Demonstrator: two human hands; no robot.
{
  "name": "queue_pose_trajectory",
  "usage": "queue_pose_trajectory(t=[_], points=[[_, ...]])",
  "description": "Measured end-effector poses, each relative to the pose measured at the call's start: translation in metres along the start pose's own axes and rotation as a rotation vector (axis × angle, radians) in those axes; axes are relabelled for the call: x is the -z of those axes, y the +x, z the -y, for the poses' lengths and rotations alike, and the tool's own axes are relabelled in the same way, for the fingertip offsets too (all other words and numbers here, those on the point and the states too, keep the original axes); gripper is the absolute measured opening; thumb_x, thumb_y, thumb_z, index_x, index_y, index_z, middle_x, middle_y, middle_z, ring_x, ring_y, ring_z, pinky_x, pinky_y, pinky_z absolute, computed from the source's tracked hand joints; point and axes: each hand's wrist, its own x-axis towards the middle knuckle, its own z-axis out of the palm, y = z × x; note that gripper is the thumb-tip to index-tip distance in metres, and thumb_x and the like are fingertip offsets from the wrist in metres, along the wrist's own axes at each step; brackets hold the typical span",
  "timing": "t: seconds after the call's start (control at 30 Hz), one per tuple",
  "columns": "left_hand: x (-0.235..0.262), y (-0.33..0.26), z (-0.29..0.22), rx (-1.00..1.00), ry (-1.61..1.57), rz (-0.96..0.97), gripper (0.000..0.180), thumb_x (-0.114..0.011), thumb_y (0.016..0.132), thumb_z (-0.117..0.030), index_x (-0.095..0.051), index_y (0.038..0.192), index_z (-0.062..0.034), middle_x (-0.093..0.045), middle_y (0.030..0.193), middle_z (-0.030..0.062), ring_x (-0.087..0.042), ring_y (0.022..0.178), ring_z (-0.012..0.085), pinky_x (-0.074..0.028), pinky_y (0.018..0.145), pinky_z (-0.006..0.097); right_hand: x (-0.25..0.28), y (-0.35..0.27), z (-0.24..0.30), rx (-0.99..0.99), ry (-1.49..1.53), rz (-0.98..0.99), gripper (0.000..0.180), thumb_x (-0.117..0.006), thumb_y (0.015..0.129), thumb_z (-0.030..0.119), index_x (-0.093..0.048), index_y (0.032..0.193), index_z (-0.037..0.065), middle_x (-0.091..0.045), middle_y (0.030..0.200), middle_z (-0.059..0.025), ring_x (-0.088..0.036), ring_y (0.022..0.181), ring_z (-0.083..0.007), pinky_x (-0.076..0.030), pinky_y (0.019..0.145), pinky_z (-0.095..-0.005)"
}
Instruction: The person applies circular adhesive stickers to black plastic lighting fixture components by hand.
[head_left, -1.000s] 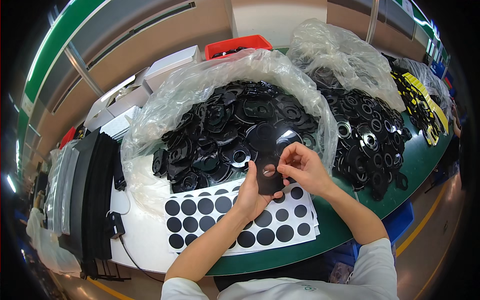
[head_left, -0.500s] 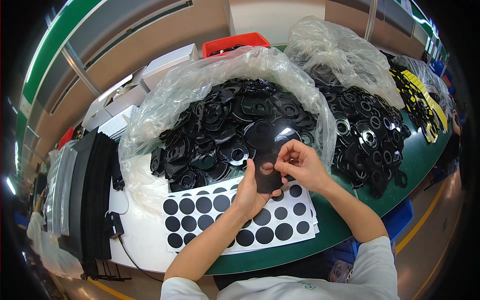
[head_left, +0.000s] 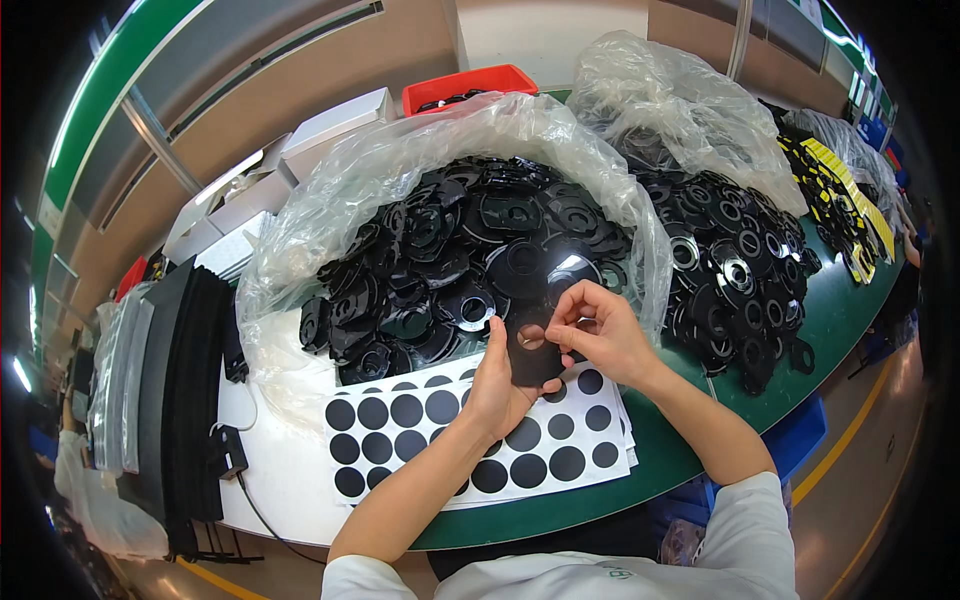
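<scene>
Head view: I hold 1 flat black part [head_left: 533, 345] with a round hole in the middle, above the near edge of the green counter [head_left: 690, 455]. My left hand [head_left: 495, 385] grips it from the lower left, thumb pressed on its face. My right hand [head_left: 598, 330] pinches near the hole with thumb and forefinger closed narrow; I cannot tell if a small piece is between them. The part hangs over a white sheet [head_left: 480, 440] that carries rows of black round stickers, touching nothing but my hands. Just behind it a clear plastic bag [head_left: 330, 210] lies open, full of similar black parts; a second heap [head_left: 740, 270] lies to the right, a red bin [head_left: 468, 88] stands at the back, and dark strips [head_left: 175, 390] are stacked on the left.

I judge the step in hand is fitting or pressing something at the hole. The next move asks for a steady left grip and careful centering of the right fingertips on the hole.
</scene>
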Motion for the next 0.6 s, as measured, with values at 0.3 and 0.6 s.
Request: queue_pose_trajectory(t=[0.3, 0.6], points=[[-0.003, -0.005, -0.001, -0.042, 0.055, -0.03, 0.012, -0.043, 0.092, -0.01, -0.044, 0.104, -0.008, -0.056, 0.101, 0.0086, -0.057, 0.091, 0.0214, -0.042, 0.065, 0.031, -0.005, -0.003, 0.003, 0.05, -0.113, -0.03, 0.013, -0.067, 0.082, 0.004, -0.055, 0.087, 0.002, -0.06, 0.077, -0.0028, -0.058, 0.061, -0.0087, -0.046, 0.055, -0.0219], [-0.008, -0.005, 0.002, -0.088, 0.057, -0.029, 0.015, -0.048, 0.094, -0.013, -0.046, 0.108, -0.0089, -0.055, 0.101, 0.0075, -0.056, 0.088, 0.0171, -0.044, 0.062, 0.03, -0.001, -0.003, 0.011, 0.871, -1.065, -0.301, 0.013, -0.068, 0.072, 0.007, -0.063, 0.084, 0.003, -0.065, 0.087, -0.0073, -0.059, 0.083, -0.0245, -0.048, 0.069, -0.0337]])
